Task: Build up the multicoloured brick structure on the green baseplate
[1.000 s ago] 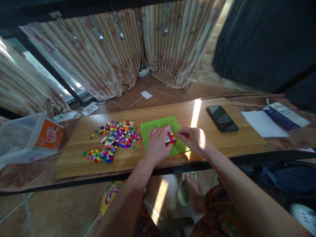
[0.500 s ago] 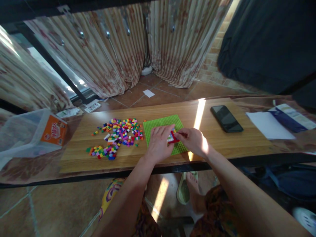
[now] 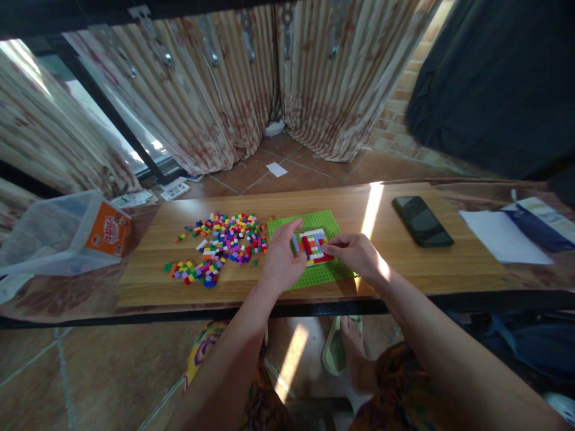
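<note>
Build is frame center: small multicolor brick assembly (image 3: 314, 245), mostly red, white and light blue on top, seated on the green baseplate (image 3: 323, 276), which lies on the wooden table (image 3: 148, 287). Left grip (image 3: 283, 260) is loose, thumb and fingers spread around the build's left edge; light-blue bit shows between them. Can't tell if it touches. Right grip (image 3: 359, 254) sits at the build's right edge, thumb and forefinger pinched together at a red brick (image 3: 329, 248); can't tell if they hold it or just press on it. So the build is between the two, tight against the right fingertips. Loose bricks (image 3: 233, 238) spread left of center, smaller brick cluster (image 3: 193, 272) below them. Black phone (image 3: 422, 221) right of center, well apart from both; white paper (image 3: 503, 239) far right; clear bin (image 3: 58, 233), orange label, far left.
</note>
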Demonstrator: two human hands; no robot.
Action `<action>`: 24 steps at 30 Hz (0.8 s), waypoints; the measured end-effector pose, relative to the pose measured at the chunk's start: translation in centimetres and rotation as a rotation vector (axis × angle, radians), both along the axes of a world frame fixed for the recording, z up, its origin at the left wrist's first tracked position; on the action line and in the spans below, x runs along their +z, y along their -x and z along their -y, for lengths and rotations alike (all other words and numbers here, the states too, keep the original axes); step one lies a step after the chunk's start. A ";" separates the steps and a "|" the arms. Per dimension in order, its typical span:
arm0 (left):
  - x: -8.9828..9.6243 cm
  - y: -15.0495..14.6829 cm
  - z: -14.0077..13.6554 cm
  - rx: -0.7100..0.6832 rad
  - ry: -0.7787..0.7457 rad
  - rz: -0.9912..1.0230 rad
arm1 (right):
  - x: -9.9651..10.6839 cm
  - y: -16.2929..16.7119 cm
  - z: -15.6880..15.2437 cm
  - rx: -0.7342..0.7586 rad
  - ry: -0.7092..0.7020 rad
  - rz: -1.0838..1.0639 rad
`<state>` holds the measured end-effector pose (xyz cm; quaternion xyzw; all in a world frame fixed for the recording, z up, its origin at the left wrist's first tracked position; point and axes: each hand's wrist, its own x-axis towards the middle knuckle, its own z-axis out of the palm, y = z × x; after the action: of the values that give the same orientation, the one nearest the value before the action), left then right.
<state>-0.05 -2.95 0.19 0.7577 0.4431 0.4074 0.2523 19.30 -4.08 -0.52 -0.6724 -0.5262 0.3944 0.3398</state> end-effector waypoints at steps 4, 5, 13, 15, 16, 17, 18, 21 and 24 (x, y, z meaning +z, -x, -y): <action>-0.1 0.0 0.2 0.008 0.051 0.023 | 0.0 0.2 -0.4 -0.044 0.054 -0.114; -0.1 0.0 0.2 0.007 0.059 0.028 | 0.1 0.3 -0.5 -0.054 0.075 -0.148; -0.6 0.3 -0.1 0.045 0.071 0.045 | 0.3 0.4 -0.9 -0.048 0.173 -0.150; -0.7 0.5 -0.2 0.062 0.070 0.048 | 0.4 -0.2 -0.9 -0.030 0.135 -0.160; -0.7 0.6 -0.2 0.072 0.076 0.051 | 0.5 -0.7 -0.8 -0.028 0.101 -0.174; -0.7 0.7 -0.3 0.085 0.086 0.055 | 0.8 -1.1 -0.8 -0.039 0.057 -0.190; -0.6 0.8 -0.3 0.099 0.099 0.059 | 1.1 -1.6 -0.8 -0.057 0.000 -0.205; -0.5 1.2 -0.7 0.145 0.137 0.080 | 1.9 -2.7 -0.6 -0.127 -0.196 -0.208; -0.5 1.8 -1.4 0.190 0.144 0.134 | 2.2 -2.4 -0.3 -0.048 -0.356 -0.097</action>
<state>-1.89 -1.53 -0.27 0.6634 0.5229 0.4465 0.2953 21.74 -3.82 1.65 -0.5941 -0.5546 0.3188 0.4878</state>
